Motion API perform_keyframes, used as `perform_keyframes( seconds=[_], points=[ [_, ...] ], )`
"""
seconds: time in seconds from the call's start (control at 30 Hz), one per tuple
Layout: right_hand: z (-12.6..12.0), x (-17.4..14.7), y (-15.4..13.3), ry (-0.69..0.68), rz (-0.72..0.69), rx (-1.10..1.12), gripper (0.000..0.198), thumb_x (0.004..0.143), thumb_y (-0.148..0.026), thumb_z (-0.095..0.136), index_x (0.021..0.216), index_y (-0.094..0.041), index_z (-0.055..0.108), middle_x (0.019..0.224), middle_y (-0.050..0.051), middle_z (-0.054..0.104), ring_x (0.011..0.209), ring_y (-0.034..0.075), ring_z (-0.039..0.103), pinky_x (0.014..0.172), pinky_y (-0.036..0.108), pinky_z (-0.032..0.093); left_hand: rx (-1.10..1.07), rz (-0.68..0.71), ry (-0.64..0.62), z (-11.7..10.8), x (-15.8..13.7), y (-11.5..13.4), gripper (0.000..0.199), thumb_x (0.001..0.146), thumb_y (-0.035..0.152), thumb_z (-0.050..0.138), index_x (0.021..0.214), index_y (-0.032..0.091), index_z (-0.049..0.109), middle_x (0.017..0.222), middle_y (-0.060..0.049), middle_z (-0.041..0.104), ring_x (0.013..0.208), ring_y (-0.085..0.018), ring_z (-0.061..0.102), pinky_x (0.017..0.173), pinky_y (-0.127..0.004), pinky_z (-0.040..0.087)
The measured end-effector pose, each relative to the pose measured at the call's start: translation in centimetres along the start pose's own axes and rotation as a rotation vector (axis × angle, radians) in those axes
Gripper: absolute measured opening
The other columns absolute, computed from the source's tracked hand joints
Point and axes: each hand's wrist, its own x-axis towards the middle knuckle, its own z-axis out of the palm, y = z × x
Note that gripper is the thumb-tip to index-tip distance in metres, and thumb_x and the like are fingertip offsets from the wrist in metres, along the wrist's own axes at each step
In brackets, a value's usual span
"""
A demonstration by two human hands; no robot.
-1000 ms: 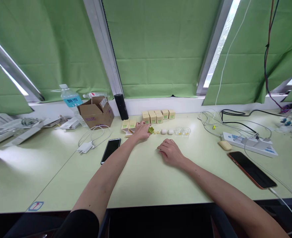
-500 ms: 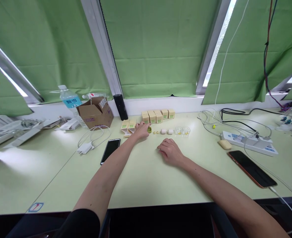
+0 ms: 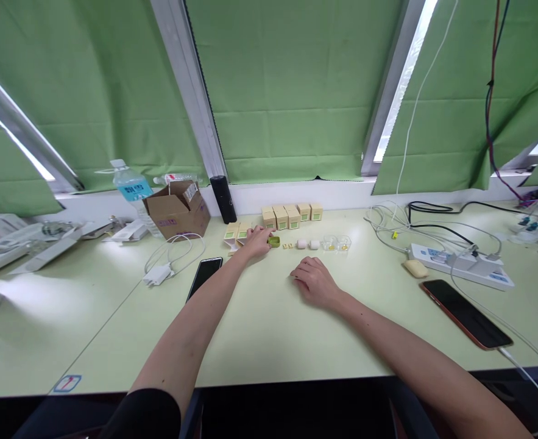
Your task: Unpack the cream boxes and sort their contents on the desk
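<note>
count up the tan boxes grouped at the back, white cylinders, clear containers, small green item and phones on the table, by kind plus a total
tan boxes at the back: 5
white cylinders: 2
clear containers: 2
small green item: 1
phones: 2
total: 12

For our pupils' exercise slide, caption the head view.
Left hand by a small green object, right hand on the table.
</note>
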Motion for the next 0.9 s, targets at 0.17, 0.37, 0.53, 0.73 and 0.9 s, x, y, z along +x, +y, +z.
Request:
perform_keyframes(
  seconds=[0.17,0.37,0.53,0.73,0.9],
  points=[
    [-0.1,0.0,0.1,-0.019,0.003,0.004,0.018,0.092,-0.01,0.057,0.097,-0.019,0.072,0.089,0.008,0.072,0.095,0.025,0.053,0.081,0.039,0.037,0.038,0.03,0.003,-0.5,-0.1,-0.2,0.069,0.075,0.016,0.064,0.142,0.025,0.05,0.135,-0.01,0.065,0.134,-0.036,0.04,0.108,-0.047,0.028],
    [-0.2,0.1,-0.1,-0.019,0.014,0.007,0.018,0.091,-0.009,0.056,0.095,-0.018,0.072,0.088,0.008,0.073,0.094,0.024,0.054,0.08,0.038,0.037,0.1,0.043,-0.002,-1.6,-0.3,-1.1,0.062,0.072,0.014,0.064,0.133,0.022,0.057,0.12,-0.013,0.07,0.13,-0.036,0.042,0.108,-0.052,0.024],
    [-0.2,0.0,-0.2,-0.025,0.021,0.008,0.018,0.091,-0.009,0.057,0.095,-0.019,0.072,0.087,0.007,0.072,0.094,0.024,0.054,0.08,0.038,0.037,0.107,0.041,0.005,-1.4,-0.5,-1.2,0.059,0.075,0.017,0.064,0.134,0.024,0.055,0.124,-0.011,0.07,0.129,-0.035,0.042,0.107,-0.05,0.025],
    [-0.3,0.0,-0.1,-0.022,0.016,0.001,0.017,0.091,-0.009,0.058,0.094,-0.019,0.071,0.088,0.007,0.072,0.094,0.024,0.054,0.08,0.038,0.038,0.113,0.052,0.024,-1.4,-0.7,-0.7,0.062,0.077,0.015,0.063,0.137,0.025,0.052,0.129,-0.011,0.067,0.133,-0.033,0.041,0.108,-0.049,0.026],
    [-0.2,0.0,0.0,-0.027,0.016,-0.017,0.017,0.091,-0.009,0.058,0.096,-0.019,0.072,0.089,0.007,0.073,0.095,0.024,0.055,0.081,0.038,0.038,0.131,0.045,0.088,-2.3,-2.0,0.5,0.066,0.078,0.014,0.062,0.142,0.024,0.05,0.137,-0.013,0.063,0.141,-0.036,0.034,0.112,-0.052,0.024]
  ],
)
